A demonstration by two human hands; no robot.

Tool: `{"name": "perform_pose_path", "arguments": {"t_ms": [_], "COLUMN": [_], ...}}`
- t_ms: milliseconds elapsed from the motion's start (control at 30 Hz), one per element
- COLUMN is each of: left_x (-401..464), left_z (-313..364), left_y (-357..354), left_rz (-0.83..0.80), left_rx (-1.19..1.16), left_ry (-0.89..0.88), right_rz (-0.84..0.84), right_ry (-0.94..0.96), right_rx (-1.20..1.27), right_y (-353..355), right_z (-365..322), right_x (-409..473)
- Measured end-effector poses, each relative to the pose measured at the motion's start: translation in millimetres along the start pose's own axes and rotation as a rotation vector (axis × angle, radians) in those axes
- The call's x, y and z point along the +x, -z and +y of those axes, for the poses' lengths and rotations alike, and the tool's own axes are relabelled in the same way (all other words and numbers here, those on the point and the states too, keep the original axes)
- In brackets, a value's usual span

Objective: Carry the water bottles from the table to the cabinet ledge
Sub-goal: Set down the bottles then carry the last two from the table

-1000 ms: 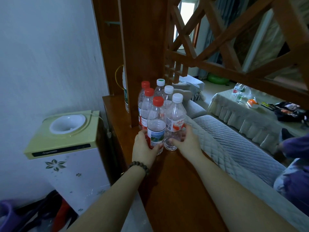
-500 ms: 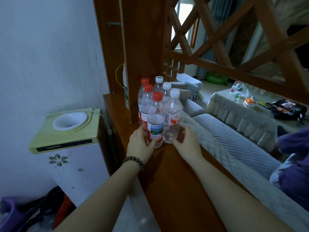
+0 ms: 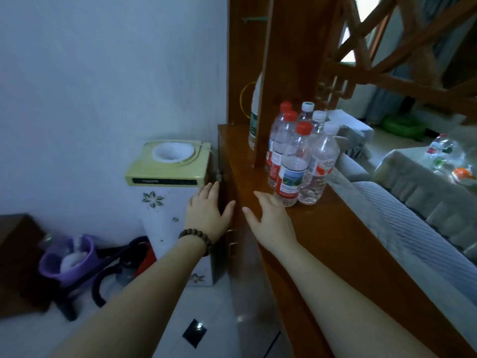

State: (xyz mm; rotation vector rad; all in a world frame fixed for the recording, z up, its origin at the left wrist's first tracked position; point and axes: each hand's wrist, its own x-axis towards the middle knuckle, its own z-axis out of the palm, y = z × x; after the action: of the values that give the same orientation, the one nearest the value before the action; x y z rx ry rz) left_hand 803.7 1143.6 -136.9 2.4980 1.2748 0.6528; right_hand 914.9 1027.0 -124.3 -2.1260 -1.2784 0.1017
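Note:
Several clear water bottles [image 3: 299, 156] with red and white caps stand upright in a tight cluster on the brown wooden cabinet ledge [image 3: 335, 233], beside a wooden post. My left hand [image 3: 206, 210], with a bead bracelet at the wrist, hovers open left of the ledge's edge, holding nothing. My right hand [image 3: 268, 215] is open over the ledge, just left of the nearest red-capped bottle and not touching it. More bottles [image 3: 438, 151] lie on the cloth-covered table [image 3: 413, 182] at the far right.
A yellow-topped water dispenser [image 3: 167, 171] stands against the wall left of the cabinet. A purple bucket [image 3: 67, 259] and a dark hose lie on the floor. A quilted grey sofa back [image 3: 402, 223] runs along the ledge's right side. A wooden lattice [image 3: 387, 60] rises above.
Both hands have let go of the front bottles and drawn back to the left. The view has swung left, and the bottles stay standing on the ledge.

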Motion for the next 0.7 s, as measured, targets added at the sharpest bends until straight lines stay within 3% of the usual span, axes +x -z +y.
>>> {"name": "perform_pose_path", "arguments": {"t_ms": [367, 700], "left_x": [-106, -273], "left_z": [-176, -290], "left_y": [78, 164], "left_rz": [0.093, 0.234], "left_rx": [0.265, 0.335], "left_ry": [0.469, 0.918], "right_rz": [-0.387, -0.544], "right_ry": [0.333, 0.712], "right_rx": [-0.003, 0.046], "right_y": [-146, -242], "right_z": [-132, -281], "right_x": [-4, -103]}}
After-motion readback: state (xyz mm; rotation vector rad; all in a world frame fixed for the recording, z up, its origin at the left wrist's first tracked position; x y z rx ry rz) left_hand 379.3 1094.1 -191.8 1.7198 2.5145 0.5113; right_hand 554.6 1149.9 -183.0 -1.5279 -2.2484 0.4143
